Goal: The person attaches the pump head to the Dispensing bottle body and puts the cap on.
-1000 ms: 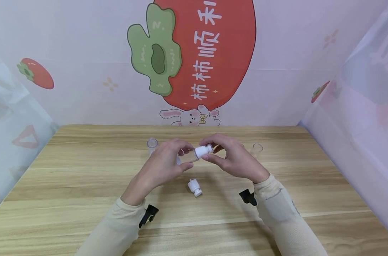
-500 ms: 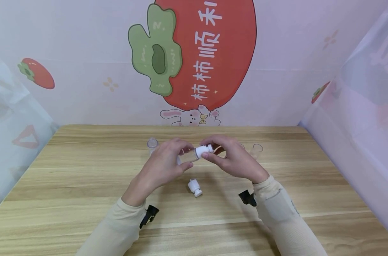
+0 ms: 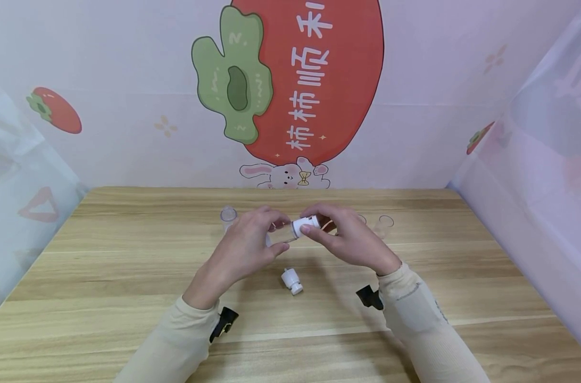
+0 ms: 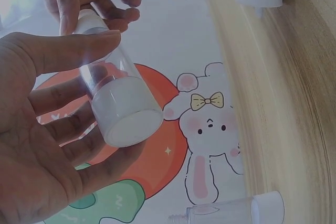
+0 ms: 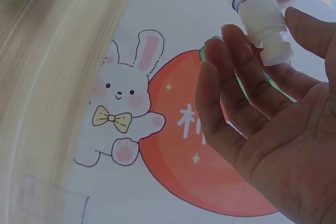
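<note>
you've got two clear bottles here: one held, one on the surface (image 3: 127,319). your left hand (image 3: 245,242) grips the held bottle (image 3: 282,234) round its body, thumb one side, fingers the other; it's tilted, clear of the surface, white base showing in the left wrist view. two white pump heads: your right hand (image 3: 355,234) pinches the fitted pump head (image 3: 306,226) at the held bottle's neck; the loose pump head (image 3: 292,281) lies on its side, nearer you. the spare bottle (image 3: 228,215) stands upright just beyond your left hand, partly hidden. two clear covers by your right hand: the outer cover (image 3: 386,219) and the inner cover (image 3: 363,218), mostly hidden behind it.
</note>
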The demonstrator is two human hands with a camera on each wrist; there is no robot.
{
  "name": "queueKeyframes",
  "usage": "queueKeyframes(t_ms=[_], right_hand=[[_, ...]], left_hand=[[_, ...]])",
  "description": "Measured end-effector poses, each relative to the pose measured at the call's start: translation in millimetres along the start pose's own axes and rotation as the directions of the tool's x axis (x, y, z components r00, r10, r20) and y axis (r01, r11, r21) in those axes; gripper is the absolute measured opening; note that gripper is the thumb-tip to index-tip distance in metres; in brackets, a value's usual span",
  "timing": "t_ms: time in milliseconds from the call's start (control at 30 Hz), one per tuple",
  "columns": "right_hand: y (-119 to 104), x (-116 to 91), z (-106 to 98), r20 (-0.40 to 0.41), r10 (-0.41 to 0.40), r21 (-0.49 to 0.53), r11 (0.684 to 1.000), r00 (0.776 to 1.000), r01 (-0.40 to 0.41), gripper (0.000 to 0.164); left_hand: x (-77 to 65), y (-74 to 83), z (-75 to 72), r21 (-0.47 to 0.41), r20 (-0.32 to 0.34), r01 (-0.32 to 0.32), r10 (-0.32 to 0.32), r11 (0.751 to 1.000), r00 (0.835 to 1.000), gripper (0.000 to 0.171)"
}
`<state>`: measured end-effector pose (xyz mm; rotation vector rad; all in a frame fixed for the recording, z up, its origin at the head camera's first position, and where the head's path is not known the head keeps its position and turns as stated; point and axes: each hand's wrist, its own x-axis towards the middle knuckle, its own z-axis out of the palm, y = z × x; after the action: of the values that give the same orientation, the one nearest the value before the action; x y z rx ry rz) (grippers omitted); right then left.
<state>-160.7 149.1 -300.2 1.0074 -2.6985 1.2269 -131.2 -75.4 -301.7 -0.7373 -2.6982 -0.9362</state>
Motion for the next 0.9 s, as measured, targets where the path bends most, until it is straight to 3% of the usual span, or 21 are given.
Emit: queueKeyframes(t_ms=[333, 900], right_hand=[[-2, -1, -5, 0.011, 0.054, 0.018, 0.998, 0.999, -0.054, 0.022], [4, -7, -28, -0.059, 0.123, 0.004, 0.992, 0.991, -0.123, 0.032]], left_hand=[[-0.5, 0.9, -0.6, 0.009, 0.001, 0.018, -0.018, 1.0, 1.0, 0.038], [-0.4, -1.7, -2.3, 0.016, 0.014, 0.044, -0.045, 0.999, 0.999, 0.036]])
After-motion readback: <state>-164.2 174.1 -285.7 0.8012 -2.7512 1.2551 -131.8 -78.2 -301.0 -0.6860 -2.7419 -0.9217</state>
